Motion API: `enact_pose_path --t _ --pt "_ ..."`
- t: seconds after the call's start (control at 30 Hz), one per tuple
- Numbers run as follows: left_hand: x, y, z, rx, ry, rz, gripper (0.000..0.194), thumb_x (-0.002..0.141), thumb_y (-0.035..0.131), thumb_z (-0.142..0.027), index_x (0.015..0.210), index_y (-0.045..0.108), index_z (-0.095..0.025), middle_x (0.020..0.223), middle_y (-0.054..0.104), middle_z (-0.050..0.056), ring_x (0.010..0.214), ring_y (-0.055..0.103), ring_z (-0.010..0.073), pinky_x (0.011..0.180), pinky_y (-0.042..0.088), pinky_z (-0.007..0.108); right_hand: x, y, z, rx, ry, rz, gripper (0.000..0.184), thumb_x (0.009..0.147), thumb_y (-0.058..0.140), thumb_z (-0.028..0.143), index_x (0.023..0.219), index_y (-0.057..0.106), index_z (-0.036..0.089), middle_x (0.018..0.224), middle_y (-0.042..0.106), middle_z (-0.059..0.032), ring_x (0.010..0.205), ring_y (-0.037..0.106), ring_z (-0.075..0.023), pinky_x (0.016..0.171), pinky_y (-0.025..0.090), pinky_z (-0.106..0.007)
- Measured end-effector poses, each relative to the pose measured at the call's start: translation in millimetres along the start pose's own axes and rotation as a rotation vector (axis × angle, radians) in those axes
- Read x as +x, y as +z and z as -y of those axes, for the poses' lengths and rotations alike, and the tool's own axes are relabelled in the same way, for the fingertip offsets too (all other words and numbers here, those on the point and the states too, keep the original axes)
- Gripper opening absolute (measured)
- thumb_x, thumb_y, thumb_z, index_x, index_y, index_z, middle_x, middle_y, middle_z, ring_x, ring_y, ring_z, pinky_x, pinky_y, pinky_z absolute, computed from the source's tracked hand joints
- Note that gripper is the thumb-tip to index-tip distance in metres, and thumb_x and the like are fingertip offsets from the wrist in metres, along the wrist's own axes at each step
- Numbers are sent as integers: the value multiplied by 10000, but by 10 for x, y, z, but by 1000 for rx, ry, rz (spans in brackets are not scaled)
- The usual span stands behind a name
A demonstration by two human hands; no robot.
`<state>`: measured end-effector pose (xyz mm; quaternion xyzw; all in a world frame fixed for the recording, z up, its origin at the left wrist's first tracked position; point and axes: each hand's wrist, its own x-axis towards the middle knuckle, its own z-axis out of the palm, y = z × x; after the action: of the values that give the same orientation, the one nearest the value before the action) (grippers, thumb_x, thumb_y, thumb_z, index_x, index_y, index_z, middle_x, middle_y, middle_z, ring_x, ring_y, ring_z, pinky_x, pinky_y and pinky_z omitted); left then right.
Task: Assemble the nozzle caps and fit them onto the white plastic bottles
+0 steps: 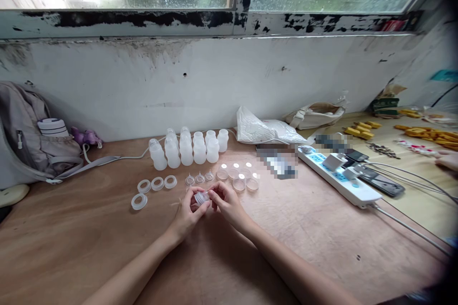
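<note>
My left hand (188, 209) is closed around a translucent threaded bottle collar ring (201, 198), held just above the table. At the ring's right side, the thumb and fingers of my right hand (228, 204) are pinched together against it; a small clear part may be between them, but I cannot make it out. Just beyond my hands stand several clear silicone nipples (199, 178). Several loose collar rings (157, 183) lie to the left. Clear round caps (239, 182) sit to the right. Frosted baby bottles (186, 150) stand in rows behind, the left ones with tops on.
A white power strip (339, 178) with chargers and cables runs along the right. Near the wall lie a white plastic bag (263, 128) and a beige pouch (317, 114). On the left stands a backpack (32, 128). Yellow pieces (361, 128) lie far right, by another person's hand (449, 159).
</note>
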<state>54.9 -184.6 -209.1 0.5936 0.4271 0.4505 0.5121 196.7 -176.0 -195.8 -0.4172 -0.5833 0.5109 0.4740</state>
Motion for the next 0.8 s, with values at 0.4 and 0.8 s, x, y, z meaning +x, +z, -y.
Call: enact_pose_path --t 0.4,0.8 --pt "8 -47 14 -81 -71 -85 253 772 521 -368 939 452 -192 776 526 -3 669 549 123 525 451 201 241 -592 89 -788 -125 -423 246 787 474 311 970 557 170 572 481 11 517 464 -144 528 333 -265" --pt "22 -3 42 -58 9 -42 328 686 649 -287 930 457 -183 914 594 48 812 604 167 729 481 282 -21 -32 -6 -416 -253 18 145 846 443 288 785 544 203 657 535 -8 576 481 -135 549 369 -255"
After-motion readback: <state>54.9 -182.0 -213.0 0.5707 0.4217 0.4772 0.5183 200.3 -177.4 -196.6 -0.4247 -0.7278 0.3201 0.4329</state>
